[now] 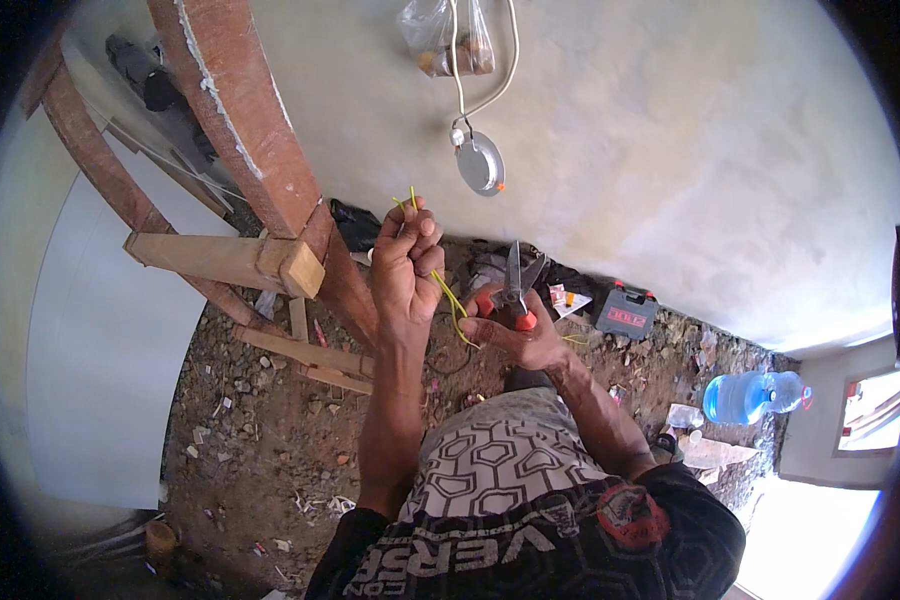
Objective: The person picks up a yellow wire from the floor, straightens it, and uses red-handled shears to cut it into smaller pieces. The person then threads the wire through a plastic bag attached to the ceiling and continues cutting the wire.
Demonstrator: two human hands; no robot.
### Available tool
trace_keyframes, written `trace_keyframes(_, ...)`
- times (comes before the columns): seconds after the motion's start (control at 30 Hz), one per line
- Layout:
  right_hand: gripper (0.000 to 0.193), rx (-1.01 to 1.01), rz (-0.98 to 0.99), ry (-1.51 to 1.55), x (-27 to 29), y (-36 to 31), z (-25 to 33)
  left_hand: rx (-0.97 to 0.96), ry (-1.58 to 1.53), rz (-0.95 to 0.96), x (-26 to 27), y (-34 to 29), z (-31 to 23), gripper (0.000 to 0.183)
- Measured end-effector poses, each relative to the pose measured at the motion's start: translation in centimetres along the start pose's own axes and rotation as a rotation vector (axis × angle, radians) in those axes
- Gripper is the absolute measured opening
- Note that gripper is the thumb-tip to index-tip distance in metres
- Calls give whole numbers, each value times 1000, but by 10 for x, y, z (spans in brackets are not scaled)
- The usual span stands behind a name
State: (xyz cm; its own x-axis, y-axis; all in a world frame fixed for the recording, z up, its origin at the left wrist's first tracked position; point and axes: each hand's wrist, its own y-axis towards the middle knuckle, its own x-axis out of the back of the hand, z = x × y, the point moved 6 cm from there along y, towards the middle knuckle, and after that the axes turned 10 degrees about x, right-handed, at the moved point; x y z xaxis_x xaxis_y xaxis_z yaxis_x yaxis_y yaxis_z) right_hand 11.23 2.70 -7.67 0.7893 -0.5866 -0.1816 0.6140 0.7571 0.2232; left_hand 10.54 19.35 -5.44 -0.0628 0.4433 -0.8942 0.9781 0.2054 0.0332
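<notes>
Bare plastered wall [650, 170] fills the upper part of the view, and below it runs a dirt floor [270, 420] strewn with rubble, wood offcuts and scraps. Against this, the left hand [406, 262] is raised and closed into a fist around a thin yellow-green wire [450, 300]. Short ends of the wire stick up above the fingertips, while the longer part leaves the fist and curves down toward the right hand [528, 340]. The wire looks slim, bright and bent into a loose arc, with no visible fitting on it. The right hand is wrapped around the red handles of a pair of pliers [516, 285], whose dark metal jaws point upward and stand slightly apart, just beside the wire. A round silver lamp fixture [480, 163] hangs on a white cable [457, 60] above both hands. Farther right on the floor lie a grey tool case [626, 314] and a blue water bottle [752, 396].
</notes>
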Motion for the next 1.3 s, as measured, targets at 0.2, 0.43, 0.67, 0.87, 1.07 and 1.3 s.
trace_keyframes(0.2, 17, -73, 67, 196, 3, 2, 8, 209, 0, -21, 14, -4, 5, 15)
trace_keyframes(0.43, 20, -359, -9, 529, 8, 5, -35, -73, 191, -190, 12, -11, 0, 8)
trace_keyframes(0.67, 18, -299, -51, 151, 5, 11, -22, -420, 314, -271, -11, -26, -9, 8)
trace_keyframes(0.87, 24, -61, 57, -239, -4, 13, 2, -472, 288, -280, -18, -23, -12, 11)
trace_keyframes(1.07, 33, -140, 8, 62, 15, 30, 8, -197, 84, 55, -20, -11, -19, 16)
trace_keyframes(1.3, 21, -181, -41, 325, -9, 31, -4, -59, -20, 186, -10, 0, -7, 17)
